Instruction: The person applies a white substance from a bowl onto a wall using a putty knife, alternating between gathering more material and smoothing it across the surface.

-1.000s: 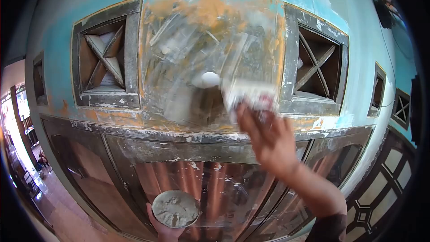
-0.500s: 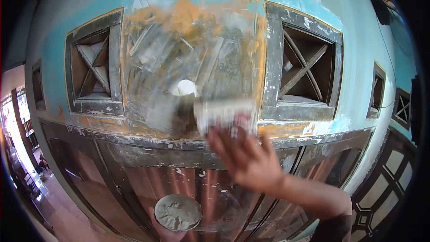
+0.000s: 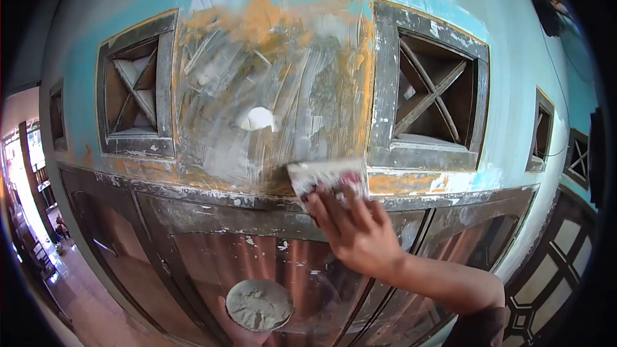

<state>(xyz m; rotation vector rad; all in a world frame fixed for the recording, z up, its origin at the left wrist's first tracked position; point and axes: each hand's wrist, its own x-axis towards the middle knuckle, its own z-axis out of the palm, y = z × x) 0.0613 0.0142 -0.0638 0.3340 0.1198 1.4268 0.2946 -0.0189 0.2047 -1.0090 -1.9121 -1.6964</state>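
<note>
My right hand [image 3: 353, 234] grips a flat, whitish rectangular scraper [image 3: 334, 172] with smeared reddish print. Its upper edge lies at the bottom of the patchy wall panel [image 3: 225, 148], just above the wooden door frame. Grey, white and orange streaks cover this panel, and a bright white spot [image 3: 259, 119] stands out near its middle. Low in view, my left hand [image 3: 239, 333] holds a round bowl [image 3: 261, 329] from beneath and the side. Inside the bowl is a pale grey paste [image 3: 257, 302] with a furrowed surface; most of the left fingers are hidden under it.
Wooden vents with crossed bars flank the panel, a left vent [image 3: 136, 90] and a right vent [image 3: 434, 90]. Below run dark wooden doors [image 3: 212, 222] with glossy panes. A tiled floor [image 3: 90, 295] shows at lower left, and another panelled door [image 3: 559, 257] at right.
My right hand and the scraper have moved slightly down, and the scraper is now tilted. Pale streaks show where it was. The bowl stays low in my left hand.
</note>
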